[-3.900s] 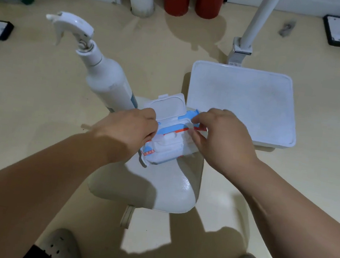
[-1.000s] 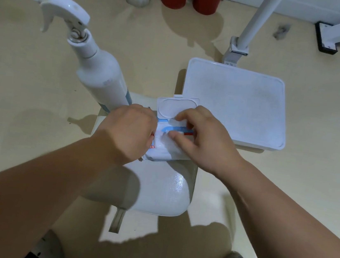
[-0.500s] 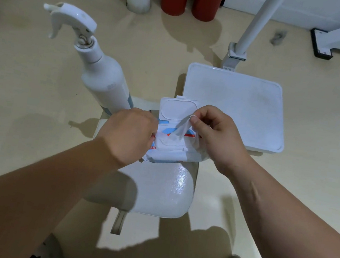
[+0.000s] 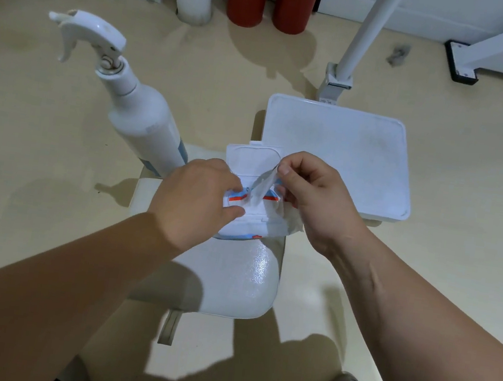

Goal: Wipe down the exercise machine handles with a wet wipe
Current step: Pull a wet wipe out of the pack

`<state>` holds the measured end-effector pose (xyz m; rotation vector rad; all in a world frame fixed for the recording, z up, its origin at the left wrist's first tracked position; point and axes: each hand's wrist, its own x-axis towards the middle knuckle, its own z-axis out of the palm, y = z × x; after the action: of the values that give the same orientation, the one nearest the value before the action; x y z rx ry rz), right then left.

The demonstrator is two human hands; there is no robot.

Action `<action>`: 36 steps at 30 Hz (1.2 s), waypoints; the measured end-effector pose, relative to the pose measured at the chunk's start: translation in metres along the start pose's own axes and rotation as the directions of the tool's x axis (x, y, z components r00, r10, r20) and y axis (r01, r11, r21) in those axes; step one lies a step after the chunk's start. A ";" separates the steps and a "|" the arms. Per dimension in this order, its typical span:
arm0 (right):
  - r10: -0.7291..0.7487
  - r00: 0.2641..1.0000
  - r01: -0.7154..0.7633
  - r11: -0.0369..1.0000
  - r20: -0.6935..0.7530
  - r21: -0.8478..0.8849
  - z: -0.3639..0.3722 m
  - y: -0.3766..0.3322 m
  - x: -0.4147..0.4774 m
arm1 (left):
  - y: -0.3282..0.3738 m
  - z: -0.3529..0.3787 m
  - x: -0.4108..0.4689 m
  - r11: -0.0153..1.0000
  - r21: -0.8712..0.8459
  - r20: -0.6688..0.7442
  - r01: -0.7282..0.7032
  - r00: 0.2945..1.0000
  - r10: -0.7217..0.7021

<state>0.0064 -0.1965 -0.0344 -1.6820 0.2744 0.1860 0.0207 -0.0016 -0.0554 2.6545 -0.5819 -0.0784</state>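
Your left hand [image 4: 198, 196] gripped the wipe pack [image 4: 248, 226] on the seat [image 4: 241, 285]. Your right hand [image 4: 316, 199] pinched a wet wipe [image 4: 260, 188] sticking out of it.

The wipe pack [image 4: 250, 226] lies on the seat pad [image 4: 241, 278], spray bottle [image 4: 143, 125] left, tray [image 4: 344, 157] behind right

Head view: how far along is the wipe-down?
Done: the lid of the wipe pack stands open. In hand: the left hand holds the pack on the white seat while the right hand pinches a wet wipe, partly drawn out. Left: free the wipe and wipe the handles; none are in view.
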 end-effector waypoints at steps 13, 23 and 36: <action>-0.009 1.000 0.018 0.940 -0.029 0.342 -0.037 -0.053 0.000 | 0.004 0.000 0.001 0.998 0.057 0.066 0.035 0.997 -0.038; -0.055 0.990 0.070 0.990 -0.128 0.121 -0.064 -0.069 -0.010 | 0.022 -0.004 -0.003 0.993 0.050 0.119 -0.108 0.988 0.101; 0.028 0.984 -0.022 0.999 -0.174 0.038 -0.071 -0.093 -0.051 | 0.093 -0.074 0.005 0.769 -0.591 0.072 0.244 0.965 -0.251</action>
<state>-0.0185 -0.2525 0.0776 -1.6620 0.4276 0.0520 -0.0004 -0.0518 0.0510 2.0842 -0.1482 -0.2774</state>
